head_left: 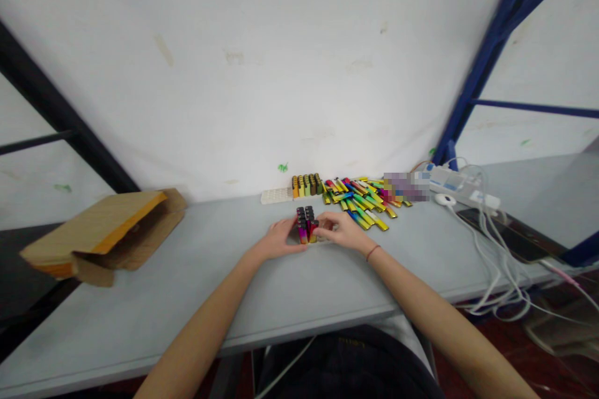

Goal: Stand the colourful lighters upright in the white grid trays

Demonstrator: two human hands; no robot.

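Your right hand (340, 229) pinches a red-and-yellow lighter (313, 235) at the near right corner. Your left hand (279, 239) holds the upright lighters (302, 228) from their left.

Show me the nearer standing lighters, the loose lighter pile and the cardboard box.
Nearer standing lighters (303, 235): head view, on a purple body in front.
Loose lighter pile (362, 202): head view, near its middle.
Cardboard box (97, 221): head view, on its top panel.
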